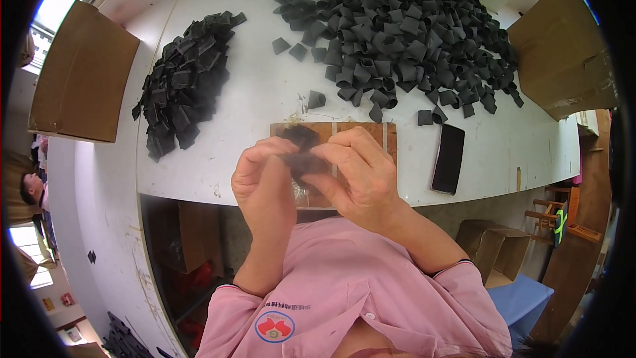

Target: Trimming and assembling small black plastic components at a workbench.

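Observation:
Over a brown wooden board (390, 149) at the table's near edge, both my hands come together on a small black foam sleeve (305, 163), which is blurred. My left hand (262, 176) is closed and pinches its left side. The fingers of my right hand (361, 167) grip the right side, thumb below and forefinger above. Just beyond the fingertips another black piece (299, 135) lies on the board, partly hidden. A single loose sleeve (316, 99) stands on the table past the board.
A large heap of dark grey sleeves (397, 33) covers the far right of the white table (252, 93). Flattened black pieces (182, 86) are heaped at the left. A black phone (448, 159) lies right of the board. Cardboard boxes stand left (83, 73) and right (563, 53).

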Available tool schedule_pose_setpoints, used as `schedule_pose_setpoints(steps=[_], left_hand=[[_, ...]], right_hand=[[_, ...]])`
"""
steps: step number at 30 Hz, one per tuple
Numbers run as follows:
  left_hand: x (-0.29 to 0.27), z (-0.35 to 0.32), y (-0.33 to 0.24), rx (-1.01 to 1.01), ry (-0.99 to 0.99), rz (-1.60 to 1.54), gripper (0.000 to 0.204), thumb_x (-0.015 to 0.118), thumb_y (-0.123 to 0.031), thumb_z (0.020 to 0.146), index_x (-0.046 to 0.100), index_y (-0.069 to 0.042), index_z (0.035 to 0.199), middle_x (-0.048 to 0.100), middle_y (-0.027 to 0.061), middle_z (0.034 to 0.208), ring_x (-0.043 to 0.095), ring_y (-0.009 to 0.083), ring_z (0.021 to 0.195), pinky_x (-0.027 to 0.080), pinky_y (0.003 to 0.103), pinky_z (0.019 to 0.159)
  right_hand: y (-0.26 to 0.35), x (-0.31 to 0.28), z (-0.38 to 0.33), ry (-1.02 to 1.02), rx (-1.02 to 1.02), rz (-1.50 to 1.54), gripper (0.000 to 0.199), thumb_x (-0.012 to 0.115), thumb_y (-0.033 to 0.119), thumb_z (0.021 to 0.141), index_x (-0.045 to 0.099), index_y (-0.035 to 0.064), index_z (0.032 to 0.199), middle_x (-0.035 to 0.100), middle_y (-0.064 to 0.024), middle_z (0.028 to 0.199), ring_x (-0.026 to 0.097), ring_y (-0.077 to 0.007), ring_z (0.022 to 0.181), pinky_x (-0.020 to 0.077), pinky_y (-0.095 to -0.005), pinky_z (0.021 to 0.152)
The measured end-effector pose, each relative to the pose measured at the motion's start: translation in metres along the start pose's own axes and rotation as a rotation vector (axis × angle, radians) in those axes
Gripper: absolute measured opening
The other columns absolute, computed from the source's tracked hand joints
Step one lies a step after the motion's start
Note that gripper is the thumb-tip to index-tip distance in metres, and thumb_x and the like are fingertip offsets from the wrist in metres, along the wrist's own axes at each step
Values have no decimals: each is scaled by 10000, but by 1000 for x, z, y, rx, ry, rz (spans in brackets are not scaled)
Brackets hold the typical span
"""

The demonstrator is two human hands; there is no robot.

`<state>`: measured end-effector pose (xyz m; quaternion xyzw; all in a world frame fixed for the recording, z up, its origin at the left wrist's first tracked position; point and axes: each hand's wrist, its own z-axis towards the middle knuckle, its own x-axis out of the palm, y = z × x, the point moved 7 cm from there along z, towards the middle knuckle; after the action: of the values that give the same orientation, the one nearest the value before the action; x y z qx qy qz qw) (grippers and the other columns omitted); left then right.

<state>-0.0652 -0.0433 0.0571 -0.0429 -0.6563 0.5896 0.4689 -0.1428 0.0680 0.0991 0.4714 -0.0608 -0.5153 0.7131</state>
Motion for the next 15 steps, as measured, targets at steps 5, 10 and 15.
schedule_pose_setpoints(steps=[5,10,15], left_hand=[[-8,-4,17,-235,-82,-221,50,513,-65,868,522,-16,865,502,69,849,473,158,811,412,273,741],[-9,-12,14,-99,53,-42,75,517,-67,865,519,-4,906,520,84,898,481,156,833,410,280,764],[5,0,0,33,114,250,163,537,-29,837,551,38,985,568,132,989,514,165,900,401,290,833]], right_hand=[[6,-1,3,-93,-188,-158,220,694,23,590,569,12,771,468,-53,696,491,-203,617,414,-292,487],[-8,4,-8,-110,-190,-38,196,697,17,595,560,9,736,475,-57,698,480,-206,605,392,-293,467],[-8,2,-10,-114,-174,-88,187,699,49,618,559,19,738,494,-63,710,487,-212,593,400,-297,471]])
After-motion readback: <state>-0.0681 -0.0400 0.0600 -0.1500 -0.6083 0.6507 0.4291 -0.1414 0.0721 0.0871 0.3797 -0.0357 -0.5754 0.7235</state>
